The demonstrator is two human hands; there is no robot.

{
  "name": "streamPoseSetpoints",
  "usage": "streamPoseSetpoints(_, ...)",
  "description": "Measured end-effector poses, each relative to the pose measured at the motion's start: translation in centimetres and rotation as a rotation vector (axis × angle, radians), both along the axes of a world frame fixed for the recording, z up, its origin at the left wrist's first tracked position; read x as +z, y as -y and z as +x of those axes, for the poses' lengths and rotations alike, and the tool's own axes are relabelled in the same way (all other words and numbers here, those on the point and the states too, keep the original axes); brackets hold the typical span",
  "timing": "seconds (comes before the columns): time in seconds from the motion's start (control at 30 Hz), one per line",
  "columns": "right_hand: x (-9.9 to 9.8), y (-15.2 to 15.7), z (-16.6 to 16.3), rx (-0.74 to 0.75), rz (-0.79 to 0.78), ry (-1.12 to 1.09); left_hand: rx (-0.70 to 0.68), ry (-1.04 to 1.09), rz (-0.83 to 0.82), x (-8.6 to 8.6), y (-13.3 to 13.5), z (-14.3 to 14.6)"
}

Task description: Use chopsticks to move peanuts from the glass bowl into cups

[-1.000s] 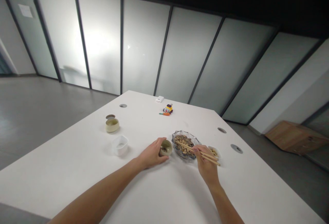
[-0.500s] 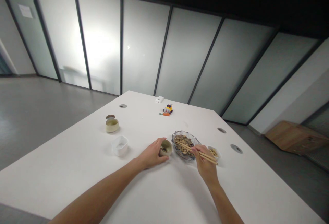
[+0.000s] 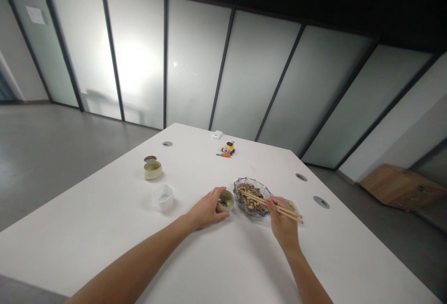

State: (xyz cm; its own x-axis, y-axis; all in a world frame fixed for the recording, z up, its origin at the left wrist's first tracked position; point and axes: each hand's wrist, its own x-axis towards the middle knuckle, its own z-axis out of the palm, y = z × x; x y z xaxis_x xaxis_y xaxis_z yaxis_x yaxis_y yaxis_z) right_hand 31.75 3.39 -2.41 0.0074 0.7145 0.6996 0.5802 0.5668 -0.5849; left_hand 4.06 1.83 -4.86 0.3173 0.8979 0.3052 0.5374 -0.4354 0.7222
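My left hand [image 3: 206, 208] is closed around the side of a small greenish cup [image 3: 228, 207], which tilts toward the glass bowl and has a few dark bits inside. In my right hand [image 3: 284, 227] is a pair of wooden chopsticks [image 3: 258, 198], their tips over the seeds. A clear, wavy-rimmed glass bowl [image 3: 262, 186] stands just right of the cup. It is filled with brown striped seeds that look like sunflower seeds [image 3: 248, 201]. Partly hidden behind my right hand is a small white dish [image 3: 296, 207] with pale pieces in it.
Left on the white table [image 3: 195, 266] stand a white square container [image 3: 163, 198] and a pale green cup [image 3: 152, 171]. Farther back are a toy car [image 3: 228, 148], an orange carrot-shaped thing [image 3: 225, 155] and a white device [image 3: 217, 135]. Round grommets [image 3: 321, 202] sit in the tabletop.
My right hand has shifted slightly right and down with the chopsticks, covering more of the white dish. My left hand and the cup have stayed in place.
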Motion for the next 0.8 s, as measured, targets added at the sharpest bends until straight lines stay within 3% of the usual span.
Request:
streamPoseSetpoints(0.4, -1.1, -0.4, -0.3, 0.081, -0.043, -0.029, 0.002, 0.004, 0.0, 0.0, 0.0, 0.1)
streamPoseSetpoints(0.6, -0.6, -0.3, 0.1, 0.02, -0.052, -0.069, 0.001, -0.013, -0.004, -0.2, -0.1, 0.0)
streamPoseSetpoints(0.8, -0.5, -0.6, 0.9, 0.051, -0.184, -0.314, 0.002, -0.018, -0.005, -0.3, -0.1, -0.1)
